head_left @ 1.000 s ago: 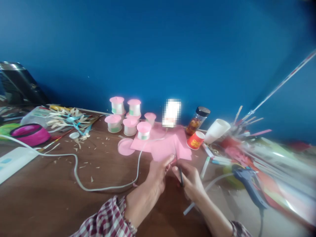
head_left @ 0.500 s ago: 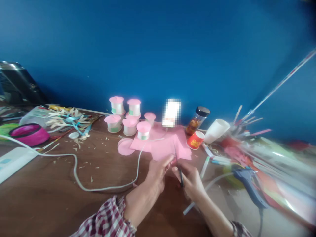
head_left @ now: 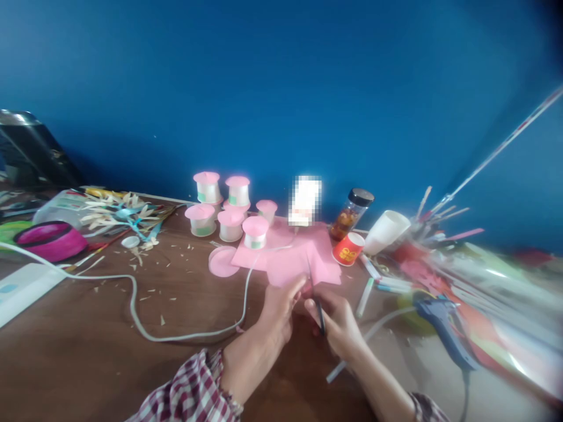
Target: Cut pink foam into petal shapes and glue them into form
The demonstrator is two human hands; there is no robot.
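My left hand (head_left: 275, 313) pinches the near edge of a pink foam sheet (head_left: 290, 258) that lies on the brown table. My right hand (head_left: 336, 322) is closed round a thin dark tool (head_left: 320, 313), a pen or small scissors, whose tip points at the sheet's edge just right of my left fingers. Behind the sheet stand several small white cups with pink lids (head_left: 229, 208), and a pink disc (head_left: 222, 261) lies flat beside the sheet.
A white cable (head_left: 136, 310) loops across the table from a power strip (head_left: 21, 287). A blue glue gun (head_left: 444, 328), markers, a red paper cup (head_left: 348, 249), a white cup (head_left: 387, 231) and a jar (head_left: 352, 214) crowd the right. A pink bowl (head_left: 50, 240) and straw scraps lie left.
Almost nothing differs; both hands stay at the pink sheet's near edge and the view has shifted very slightly.
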